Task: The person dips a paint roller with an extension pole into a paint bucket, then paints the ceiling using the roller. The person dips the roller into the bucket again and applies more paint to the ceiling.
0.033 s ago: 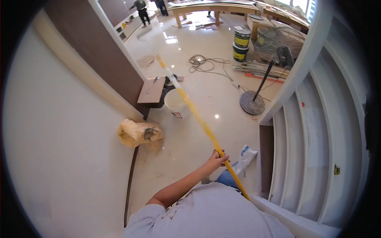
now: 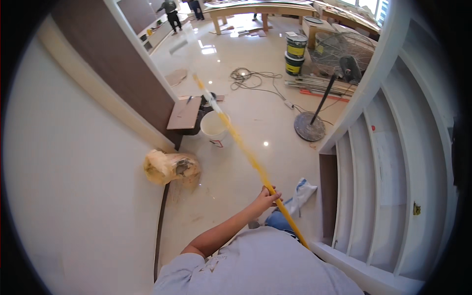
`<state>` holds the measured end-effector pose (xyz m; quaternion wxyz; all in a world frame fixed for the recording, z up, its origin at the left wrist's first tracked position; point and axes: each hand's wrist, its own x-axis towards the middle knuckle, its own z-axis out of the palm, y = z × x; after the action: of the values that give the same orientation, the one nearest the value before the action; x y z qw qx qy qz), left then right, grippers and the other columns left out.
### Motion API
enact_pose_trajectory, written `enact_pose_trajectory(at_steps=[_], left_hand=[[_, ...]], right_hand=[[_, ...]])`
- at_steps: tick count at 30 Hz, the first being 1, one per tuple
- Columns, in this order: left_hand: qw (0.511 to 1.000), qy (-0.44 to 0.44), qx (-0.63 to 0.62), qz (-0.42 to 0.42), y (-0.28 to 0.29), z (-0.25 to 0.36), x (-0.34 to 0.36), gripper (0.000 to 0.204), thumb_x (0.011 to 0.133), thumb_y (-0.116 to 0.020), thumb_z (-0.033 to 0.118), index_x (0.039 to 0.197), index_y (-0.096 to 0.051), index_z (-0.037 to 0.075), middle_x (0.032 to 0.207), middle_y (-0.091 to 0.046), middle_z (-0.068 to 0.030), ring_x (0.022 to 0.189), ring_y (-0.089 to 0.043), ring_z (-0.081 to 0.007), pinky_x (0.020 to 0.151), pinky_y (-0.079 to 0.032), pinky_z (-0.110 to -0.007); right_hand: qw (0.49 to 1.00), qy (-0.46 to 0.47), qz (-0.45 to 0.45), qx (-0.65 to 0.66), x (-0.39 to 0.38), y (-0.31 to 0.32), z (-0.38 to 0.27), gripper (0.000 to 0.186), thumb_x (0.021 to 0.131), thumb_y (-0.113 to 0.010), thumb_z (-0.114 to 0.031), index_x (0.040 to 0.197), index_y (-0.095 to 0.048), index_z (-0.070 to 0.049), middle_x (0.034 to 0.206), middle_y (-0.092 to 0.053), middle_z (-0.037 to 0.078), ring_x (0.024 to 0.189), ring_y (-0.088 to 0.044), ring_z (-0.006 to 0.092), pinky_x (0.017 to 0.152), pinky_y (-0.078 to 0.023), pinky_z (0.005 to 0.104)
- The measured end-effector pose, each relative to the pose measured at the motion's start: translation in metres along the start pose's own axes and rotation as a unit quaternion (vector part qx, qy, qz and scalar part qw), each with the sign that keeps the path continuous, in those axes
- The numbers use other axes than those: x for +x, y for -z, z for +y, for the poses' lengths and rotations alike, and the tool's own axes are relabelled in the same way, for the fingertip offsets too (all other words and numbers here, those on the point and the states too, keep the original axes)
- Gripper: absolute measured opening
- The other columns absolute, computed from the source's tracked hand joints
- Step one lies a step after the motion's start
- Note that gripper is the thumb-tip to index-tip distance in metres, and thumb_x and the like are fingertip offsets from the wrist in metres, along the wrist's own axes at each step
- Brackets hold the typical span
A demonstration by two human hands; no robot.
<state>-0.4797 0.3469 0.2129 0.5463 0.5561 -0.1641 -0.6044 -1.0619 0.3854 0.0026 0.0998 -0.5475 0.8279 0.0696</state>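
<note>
My left hand [image 2: 268, 197] is closed round a long yellow pole [image 2: 246, 152], its fingers wrapped over the lower part. The pole slants from beside my shirt up and away to the left, with whitish smears on its farther stretch. At its far end a pale paint roller [image 2: 178, 46] shows, slightly blurred, apparently raised in the air. Below the pole, a white bucket [image 2: 212, 124] stands on the floor, partly behind it in this view. My right hand is out of sight.
A plastic-wrapped bundle [image 2: 172, 167] lies by the left wall. White shelving [image 2: 388, 196] stands at right. Ahead are a fan base [image 2: 309, 127], a cable [image 2: 255, 78], stacked buckets [image 2: 295, 54] and a worktable [image 2: 260, 11]. A person [image 2: 170, 14] stands at far left.
The roller at the pole's far end shows more plainly now; before it was a faint blur. The whole view has shifted slightly. My left hand keeps its grip on the pole.
</note>
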Motion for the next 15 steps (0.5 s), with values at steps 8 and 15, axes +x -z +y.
enact_pose_trajectory(at_steps=[8, 15], left_hand=[[0.979, 0.190, -0.063, -0.036, 0.038, -0.026, 0.084, 0.034, 0.104, -0.062, 0.021, 0.126, -0.041, 0.005, 0.119, -0.054, -0.0121, 0.114, -0.067, -0.0279, 0.096, -0.060, -0.049], [0.964, 0.234, -0.093, -0.084, 0.072, -0.032, 0.136, 0.023, 0.106, -0.058, 0.025, 0.115, -0.049, 0.007, 0.115, -0.053, -0.0119, 0.117, -0.064, -0.0308, 0.089, -0.061, -0.045]], right_hand=[[0.975, -0.078, 0.197, -0.060, -0.022, 0.020, 0.000, 0.029, 0.088, -0.077, -0.025, 0.101, -0.068, -0.001, 0.128, -0.065, 0.024, 0.115, -0.062, 0.0440, 0.099, -0.047, 0.0521], [0.945, -0.055, 0.308, -0.092, -0.002, 0.040, -0.007, 0.028, 0.089, -0.076, -0.023, 0.102, -0.067, -0.001, 0.133, -0.063, 0.024, 0.119, -0.061, 0.0440, 0.103, -0.045, 0.0522]])
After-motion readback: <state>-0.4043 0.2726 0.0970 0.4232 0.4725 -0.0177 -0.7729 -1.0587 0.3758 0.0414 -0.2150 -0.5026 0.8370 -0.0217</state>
